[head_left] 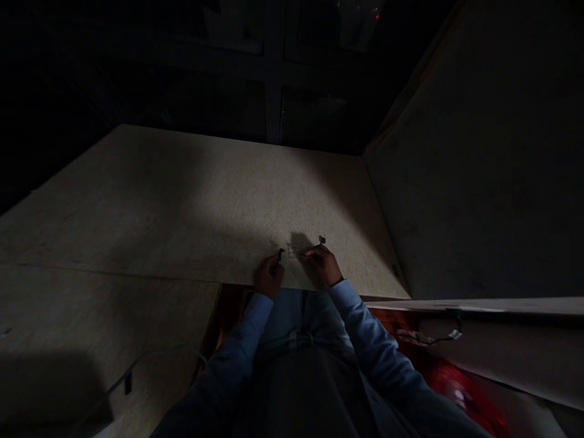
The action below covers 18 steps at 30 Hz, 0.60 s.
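Note:
Near the table's front edge, my left hand is closed on a small dark piece with a bent top. Its exact kind is too small and dim to make out. To its right, my right hand pinches a thin dark tip, whose other end is hidden in the fingers. Between the hands a small pale, lined patch shows on the table. A little brownish block shows just above my right hand's knuckles; I cannot tell whether the hand touches it.
The pale speckled table meets a dark upright panel on the right. A lower surface with a grey cable lies at left. Below right are a dark cord and a shiny red thing. Light is dim.

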{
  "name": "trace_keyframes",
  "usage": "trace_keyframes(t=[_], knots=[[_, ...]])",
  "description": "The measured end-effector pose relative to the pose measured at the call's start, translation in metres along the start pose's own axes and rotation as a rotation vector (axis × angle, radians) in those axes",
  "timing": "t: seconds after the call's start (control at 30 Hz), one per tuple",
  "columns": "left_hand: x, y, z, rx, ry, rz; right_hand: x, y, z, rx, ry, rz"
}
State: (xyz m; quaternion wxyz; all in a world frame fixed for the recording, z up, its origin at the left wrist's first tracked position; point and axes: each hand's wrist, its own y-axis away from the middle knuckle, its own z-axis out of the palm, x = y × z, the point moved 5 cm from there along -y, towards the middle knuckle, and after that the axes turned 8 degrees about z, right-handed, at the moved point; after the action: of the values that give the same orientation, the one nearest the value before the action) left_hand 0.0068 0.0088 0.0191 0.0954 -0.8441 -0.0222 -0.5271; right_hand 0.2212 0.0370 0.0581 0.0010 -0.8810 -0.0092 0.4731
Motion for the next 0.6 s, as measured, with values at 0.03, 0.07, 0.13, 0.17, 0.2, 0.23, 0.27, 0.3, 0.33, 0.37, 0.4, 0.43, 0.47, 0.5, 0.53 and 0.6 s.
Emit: trace_keyframes(t=[0.03, 0.07, 0.13, 0.17, 0.2, 0.23, 0.27, 0.3, 0.33, 0.37, 0.4, 0.43, 0.47, 0.5, 0.53, 0.6], knots=[[0.000, 0.000, 0.000, 0.002, 0.000, -0.006, 0.001, 0.003, -0.002, 0.009, -0.029, 0.006], [0.000, -0.001, 0.000, 0.004, 0.001, -0.012, 0.002, 0.007, -0.003, 0.016, -0.058, 0.014], [0.000, -0.001, 0.000, 0.006, 0.010, -0.029, 0.004, 0.014, -0.006, 0.027, -0.112, 0.032], [0.000, -0.001, 0.000, 0.006, 0.018, -0.037, 0.005, 0.018, -0.008, 0.032, -0.136, 0.043], [0.000, -0.001, -0.001, 0.004, 0.029, -0.046, 0.006, 0.022, -0.010, 0.039, -0.156, 0.053], [0.001, -0.001, -0.001, 0.002, 0.043, -0.055, 0.007, 0.026, -0.012, 0.046, -0.172, 0.063], [0.002, -0.001, -0.002, 0.000, 0.060, -0.064, 0.007, 0.030, -0.015, 0.052, -0.184, 0.071], [0.002, -0.001, -0.002, -0.003, 0.078, -0.076, 0.008, 0.034, -0.017, 0.056, -0.192, 0.079], [0.003, -0.001, -0.002, -0.005, 0.097, -0.089, 0.009, 0.038, -0.020, 0.058, -0.198, 0.085], [0.003, -0.002, -0.003, -0.006, 0.117, -0.105, 0.009, 0.042, -0.022, 0.058, -0.203, 0.090], [0.004, -0.002, -0.003, -0.008, 0.138, -0.123, 0.010, 0.046, -0.025, 0.057, -0.207, 0.096], [0.003, -0.003, -0.003, -0.010, 0.159, -0.144, 0.011, 0.050, -0.027, 0.058, -0.213, 0.101], [0.003, -0.004, -0.002, -0.015, 0.181, -0.167, 0.013, 0.053, -0.030, 0.062, -0.220, 0.107], [0.003, -0.004, -0.002, -0.023, 0.205, -0.190, 0.014, 0.056, -0.033, 0.069, -0.227, 0.114], [0.003, -0.005, -0.001, -0.034, 0.227, -0.214, 0.017, 0.058, -0.035, 0.079, -0.236, 0.121], [0.005, -0.004, 0.002, -0.064, 0.268, -0.254, 0.022, 0.062, -0.039, 0.099, -0.256, 0.134]])
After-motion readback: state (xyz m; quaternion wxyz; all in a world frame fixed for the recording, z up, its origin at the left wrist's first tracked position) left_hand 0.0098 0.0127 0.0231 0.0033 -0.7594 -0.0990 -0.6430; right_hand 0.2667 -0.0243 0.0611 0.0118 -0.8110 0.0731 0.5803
